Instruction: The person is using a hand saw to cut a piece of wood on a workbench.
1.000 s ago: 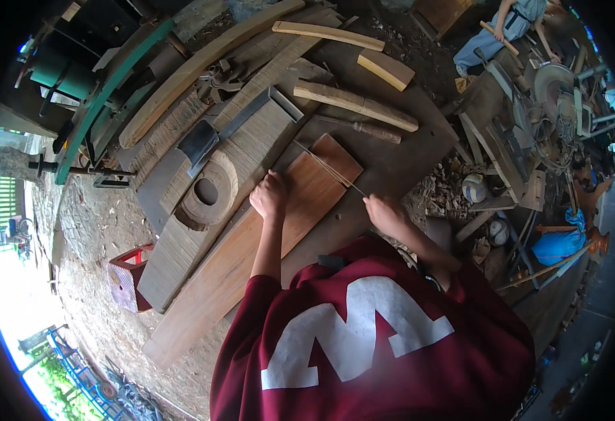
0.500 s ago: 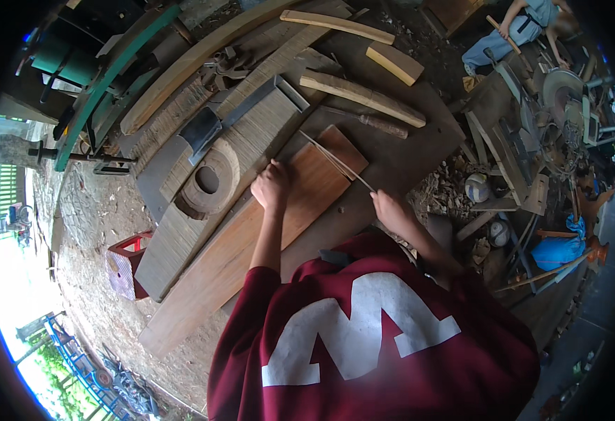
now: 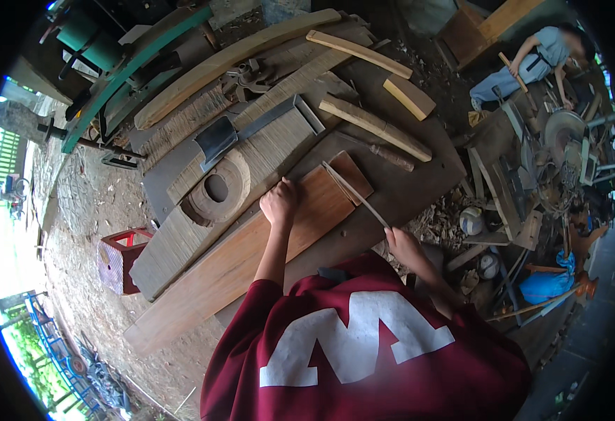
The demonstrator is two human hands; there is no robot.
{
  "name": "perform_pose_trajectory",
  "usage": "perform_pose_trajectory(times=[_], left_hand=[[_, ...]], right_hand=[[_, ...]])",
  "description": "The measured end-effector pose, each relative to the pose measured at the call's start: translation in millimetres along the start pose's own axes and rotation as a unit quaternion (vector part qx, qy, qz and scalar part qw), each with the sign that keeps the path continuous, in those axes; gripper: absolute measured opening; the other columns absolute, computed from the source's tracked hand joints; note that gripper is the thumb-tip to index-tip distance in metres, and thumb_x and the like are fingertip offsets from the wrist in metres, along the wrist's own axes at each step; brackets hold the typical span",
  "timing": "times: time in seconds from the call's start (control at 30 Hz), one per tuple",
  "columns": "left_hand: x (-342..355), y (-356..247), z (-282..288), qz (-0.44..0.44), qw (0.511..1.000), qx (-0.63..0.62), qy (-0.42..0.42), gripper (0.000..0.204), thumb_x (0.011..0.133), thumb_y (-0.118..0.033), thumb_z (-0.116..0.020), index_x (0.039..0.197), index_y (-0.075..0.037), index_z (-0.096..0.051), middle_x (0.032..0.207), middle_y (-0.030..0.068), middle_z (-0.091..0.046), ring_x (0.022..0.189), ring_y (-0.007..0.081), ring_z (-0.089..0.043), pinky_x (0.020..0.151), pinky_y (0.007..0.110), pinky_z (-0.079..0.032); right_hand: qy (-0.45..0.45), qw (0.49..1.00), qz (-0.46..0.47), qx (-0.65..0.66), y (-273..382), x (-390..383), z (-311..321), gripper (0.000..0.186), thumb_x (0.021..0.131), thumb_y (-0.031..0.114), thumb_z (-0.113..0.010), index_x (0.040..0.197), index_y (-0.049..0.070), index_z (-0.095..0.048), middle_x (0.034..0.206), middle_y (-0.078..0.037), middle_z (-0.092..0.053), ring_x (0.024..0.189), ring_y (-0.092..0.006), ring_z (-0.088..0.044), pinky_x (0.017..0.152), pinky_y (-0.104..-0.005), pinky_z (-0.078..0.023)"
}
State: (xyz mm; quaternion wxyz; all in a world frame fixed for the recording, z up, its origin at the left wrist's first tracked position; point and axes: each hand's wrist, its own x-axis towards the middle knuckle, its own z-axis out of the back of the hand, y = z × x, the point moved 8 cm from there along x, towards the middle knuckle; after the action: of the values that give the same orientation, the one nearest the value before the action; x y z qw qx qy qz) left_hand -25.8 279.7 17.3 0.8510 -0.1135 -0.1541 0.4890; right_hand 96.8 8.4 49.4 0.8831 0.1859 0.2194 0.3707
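A long reddish-brown board lies slantwise across the dark worktable. My left hand is closed in a fist and presses on the board's far edge, beside a thick grey plank with a round hole. In my right hand is the near end of a long, narrow metal blade, its handle hidden by my fingers. The blade lies across the board close to its right end, along a dark line in the wood. Whether it has teeth cannot be made out.
A wooden-handled tool and several wood strips, one of them a rough strip, lie on the worktable. A metal channel rests on the plank. A red stool stands left; a person sits far right.
My right hand has drawn the blade back toward me, so its tip now sits nearer the board's far edge. My left hand keeps its place on the board. The whole view has shifted slightly.
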Motion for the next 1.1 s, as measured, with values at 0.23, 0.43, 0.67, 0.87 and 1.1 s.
perform_pose_trajectory(times=[0.23, 0.43, 0.67, 0.87, 1.1], left_hand=[[-1.7, 2.1, 4.4, -0.01, 0.999, 0.009, -0.034, 0.039, 0.077, -0.022, -0.041, 0.044, -0.006, -0.052, 0.046, 0.0154, -0.052, 0.041, 0.0285, -0.053, 0.044, 0.037, -0.044], [2.0, 2.3, 4.8, 0.007, 1.0, -0.005, -0.028, 0.041, 0.079, -0.023, -0.039, 0.045, -0.005, -0.053, 0.048, 0.0161, -0.053, 0.044, 0.0297, -0.054, 0.045, 0.038, -0.044], [-3.5, 1.4, 5.7, 0.016, 1.0, 0.006, -0.009, 0.045, 0.081, -0.026, -0.036, 0.046, -0.004, -0.054, 0.052, 0.017, -0.054, 0.047, 0.0302, -0.055, 0.048, 0.039, -0.044], [-0.7, 4.4, 3.1, 0.04, 0.999, 0.003, 0.028, 0.048, 0.081, -0.029, -0.033, 0.052, -0.001, -0.058, 0.057, 0.0197, -0.055, 0.055, 0.0325, -0.057, 0.053, 0.039, -0.045], [9.0, 0.1, 36.6, 0.067, 0.995, -0.04, 0.056, 0.051, 0.081, -0.033, -0.031, 0.058, 0.003, -0.058, 0.062, 0.0236, -0.054, 0.061, 0.0356, -0.056, 0.059, 0.043, -0.046]], right_hand=[[0.098, 0.991, -0.053, 0.072, -6.7, -34.7, 35.0, 0.034, 0.083, 0.025, -0.04, 0.065, -0.003, -0.049, 0.06, -0.022, -0.051, 0.06, -0.0363, -0.052, 0.051, -0.0395, -0.039], [-0.019, 0.997, 0.011, 0.067, 10.1, -9.5, 30.2, 0.033, 0.082, 0.026, -0.043, 0.063, -0.002, -0.046, 0.055, -0.022, -0.046, 0.053, -0.0385, -0.047, 0.045, -0.0411, -0.035], [0.035, 0.935, -0.092, 0.34, -19.0, 32.3, -47.3, 0.037, 0.085, 0.032, -0.037, 0.068, 0.001, -0.047, 0.041, -0.009, -0.044, 0.032, -0.0155, -0.043, 0.032, -0.0274, -0.032], [0.024, 0.907, -0.124, 0.403, -13.2, 24.1, -50.5, 0.043, 0.085, 0.036, -0.034, 0.067, 0.001, -0.05, 0.039, -0.004, -0.044, 0.027, -0.0097, -0.039, 0.028, -0.0232, -0.031], [-0.038, 0.905, -0.039, 0.423, 3.4, 22.9, -25.0, 0.043, 0.086, 0.035, -0.033, 0.061, 0.002, -0.048, 0.039, -0.001, -0.04, 0.028, -0.0083, -0.036, 0.029, -0.0232, -0.027]])
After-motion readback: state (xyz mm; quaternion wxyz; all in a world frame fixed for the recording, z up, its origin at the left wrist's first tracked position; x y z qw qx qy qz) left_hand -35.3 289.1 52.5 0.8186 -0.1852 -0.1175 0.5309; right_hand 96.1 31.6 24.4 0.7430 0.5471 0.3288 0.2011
